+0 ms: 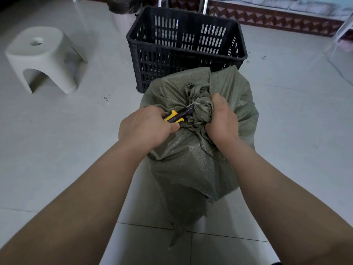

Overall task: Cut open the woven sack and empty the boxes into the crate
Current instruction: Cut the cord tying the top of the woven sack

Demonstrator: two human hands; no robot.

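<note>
Only illegible print on knife (pixel 178 115).

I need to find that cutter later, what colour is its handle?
Yellow and black, seen in the head view: the cutter is held in the left hand.

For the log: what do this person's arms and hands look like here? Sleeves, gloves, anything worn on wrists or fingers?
Both forearms are bare right down to the bottom frame edge; no sleeves show. The left hand and right hand wear no gloves. No watch, bracelet or band shows on either wrist, and no ring on the visible fingers. No tape or markings can be seen.
</note>
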